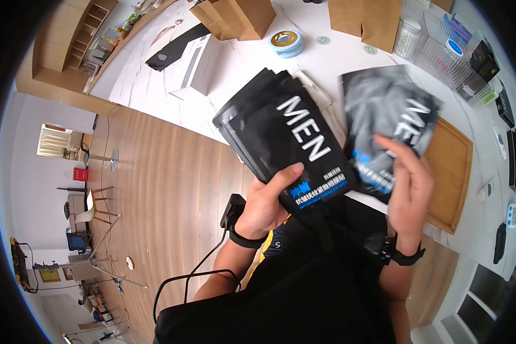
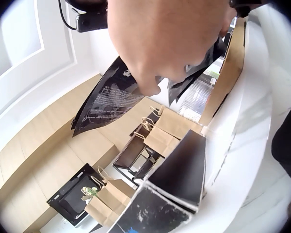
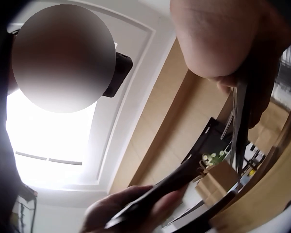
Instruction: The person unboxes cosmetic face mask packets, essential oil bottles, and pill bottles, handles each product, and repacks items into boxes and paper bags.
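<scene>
In the head view my left hand [image 1: 264,206] grips a fanned stack of flat black eye patch sachets [image 1: 258,132], its thumb lying across the front. White "MEN" lettering and blue print mark the top one. My right hand [image 1: 410,192] holds a similar sachet [image 1: 378,109], blurred and shining grey, just right of the stack. From the left wrist, the printed back of a sachet [image 2: 106,104] juts out below the left hand [image 2: 165,43]. The right wrist view shows the stack [image 3: 157,194] edge-on, and the right hand's sachet [image 3: 240,126] as a thin dark edge.
Beneath the right hand's side lies a wooden tray [image 1: 456,178] on the marbled white table. A light blue round container [image 1: 285,49], a white box [image 1: 195,66] and brown paper bags [image 1: 238,17] stand farther back. Clear plastic bins [image 1: 436,54] occupy the far right.
</scene>
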Motion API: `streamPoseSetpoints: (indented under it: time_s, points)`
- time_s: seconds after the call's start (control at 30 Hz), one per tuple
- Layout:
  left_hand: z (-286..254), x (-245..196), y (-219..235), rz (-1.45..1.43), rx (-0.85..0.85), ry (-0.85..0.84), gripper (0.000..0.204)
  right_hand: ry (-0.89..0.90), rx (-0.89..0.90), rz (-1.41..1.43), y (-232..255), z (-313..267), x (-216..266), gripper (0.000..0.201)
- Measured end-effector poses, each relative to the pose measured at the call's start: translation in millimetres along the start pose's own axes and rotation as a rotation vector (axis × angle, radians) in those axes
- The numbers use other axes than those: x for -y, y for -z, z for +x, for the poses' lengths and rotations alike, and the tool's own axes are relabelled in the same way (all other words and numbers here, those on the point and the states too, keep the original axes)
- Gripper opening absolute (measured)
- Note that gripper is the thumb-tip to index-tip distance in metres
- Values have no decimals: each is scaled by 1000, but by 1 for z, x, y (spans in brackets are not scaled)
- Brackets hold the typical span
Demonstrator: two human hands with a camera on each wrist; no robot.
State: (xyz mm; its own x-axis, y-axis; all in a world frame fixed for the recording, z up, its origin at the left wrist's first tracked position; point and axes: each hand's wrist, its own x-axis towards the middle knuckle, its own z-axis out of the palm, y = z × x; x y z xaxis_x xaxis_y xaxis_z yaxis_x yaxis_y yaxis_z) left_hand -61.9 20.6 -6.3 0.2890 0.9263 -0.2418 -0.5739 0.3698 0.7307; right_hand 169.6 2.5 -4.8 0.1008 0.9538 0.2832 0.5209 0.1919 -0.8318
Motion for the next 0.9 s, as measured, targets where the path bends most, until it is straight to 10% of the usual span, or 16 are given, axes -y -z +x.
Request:
streamPoseSetpoints:
  time_s: [0.27,0.4,0.57,0.67,0.9]
  points:
    - [-6,11,-5,117,42,-109,40,0,7,330,-27,1,9,23]
    - [-4,0,5,-165,-33,46,42,-104,-239,236,-15,0,-10,17]
    - [-6,2,4,107,-29,-78,37,189,-524,-32,-10,14,-12,33]
    - [-2,8,-1,120,6,-65,36,7,-45,247,-5,-2,-9,25]
    - [6,19,-8,179,33,-139,38,-5,-20,254,-25,-2,8,18]
